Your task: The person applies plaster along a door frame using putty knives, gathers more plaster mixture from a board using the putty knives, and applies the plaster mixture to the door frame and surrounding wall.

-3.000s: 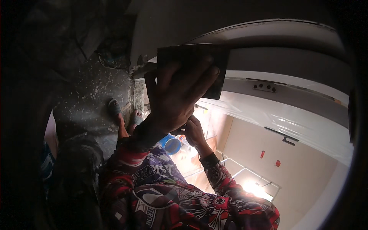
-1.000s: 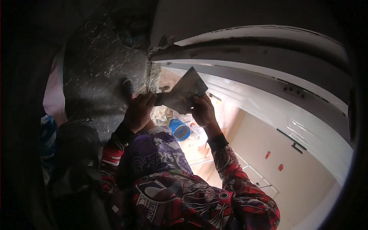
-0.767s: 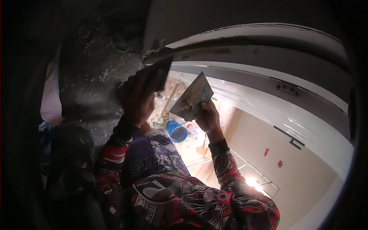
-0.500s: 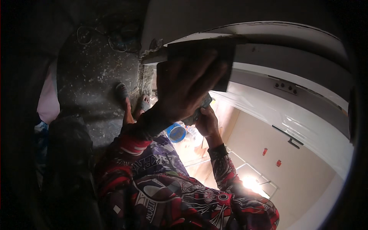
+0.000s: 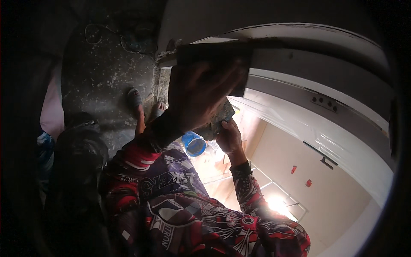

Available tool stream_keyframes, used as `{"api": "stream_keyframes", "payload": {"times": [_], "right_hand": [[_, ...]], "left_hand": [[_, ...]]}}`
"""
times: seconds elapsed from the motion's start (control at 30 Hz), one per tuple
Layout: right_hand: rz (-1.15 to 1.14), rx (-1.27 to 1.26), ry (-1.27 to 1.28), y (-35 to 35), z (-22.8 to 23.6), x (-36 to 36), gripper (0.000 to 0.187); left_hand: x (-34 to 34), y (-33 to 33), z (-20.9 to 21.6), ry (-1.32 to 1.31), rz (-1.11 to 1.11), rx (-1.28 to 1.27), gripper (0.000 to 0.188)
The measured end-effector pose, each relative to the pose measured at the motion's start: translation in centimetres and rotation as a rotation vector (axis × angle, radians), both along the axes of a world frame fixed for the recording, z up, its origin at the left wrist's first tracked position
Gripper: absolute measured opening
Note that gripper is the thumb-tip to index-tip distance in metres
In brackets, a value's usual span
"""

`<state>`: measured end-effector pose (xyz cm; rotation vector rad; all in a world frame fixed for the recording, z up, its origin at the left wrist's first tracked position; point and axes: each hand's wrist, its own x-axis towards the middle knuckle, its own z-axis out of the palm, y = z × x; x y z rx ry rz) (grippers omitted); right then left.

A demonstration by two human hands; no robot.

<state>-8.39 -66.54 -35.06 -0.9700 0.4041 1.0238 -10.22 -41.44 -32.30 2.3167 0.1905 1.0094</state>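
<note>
My left hand (image 5: pixel 195 96) is raised in front of the white wall edge, its fingers laid across a wide, dark rectangular spreading blade (image 5: pixel 214 55). The blade lies against or very near the edge of the ledge; shadow hides whether it touches. Below it, my right hand (image 5: pixel 230 136) grips a smaller flat plate (image 5: pixel 222 115) smeared with greyish paste, thumb on its near side. My left hand covers part of this plate. Both hands are close together, the left one higher and in deep shade.
A blue bucket (image 5: pixel 195 145) stands on the brightly lit lower floor. A lamp (image 5: pixel 278 204) glares beside a metal frame (image 5: pixel 269 185). A cable (image 5: pixel 100 32) lies on the speckled dark floor (image 5: pixel 98 73). A row of round sockets (image 5: pixel 324 103) sits in the wall panel at right.
My left hand and the spreading blade have shifted a little left in view. My right hand sits slightly lower and left, and more of the paste-smeared plate shows.
</note>
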Motion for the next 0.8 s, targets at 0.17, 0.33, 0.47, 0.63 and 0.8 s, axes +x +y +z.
{"api": "stream_keyframes", "payload": {"times": [0.17,0.33,0.47,0.63,0.8], "right_hand": [[-0.01,-0.029,-0.013,-0.2,-0.5,-0.1,0.059],[-0.029,-0.03,0.009,-0.1,-0.8,-0.1,0.058],[-0.059,-0.126,-0.027,-0.2,-0.8,-0.4,0.049],[-0.066,-0.168,-0.034,-0.7,-1.3,-0.7,0.048],[-0.126,-0.213,0.017,-1.3,-2.0,-1.2,0.045]], "left_hand": [[-0.8,0.2,-2.5,0.052,-0.033,-0.029,0.046],[-0.9,-0.1,-6.6,0.112,-0.021,-0.016,0.046],[-1.3,-0.2,-9.8,0.185,-0.067,-0.018,0.058],[-1.0,0.1,-14.1,0.22,-0.086,0.01,0.056],[-1.0,0.1,-16.5,0.188,-0.086,0.037,0.063]]}}
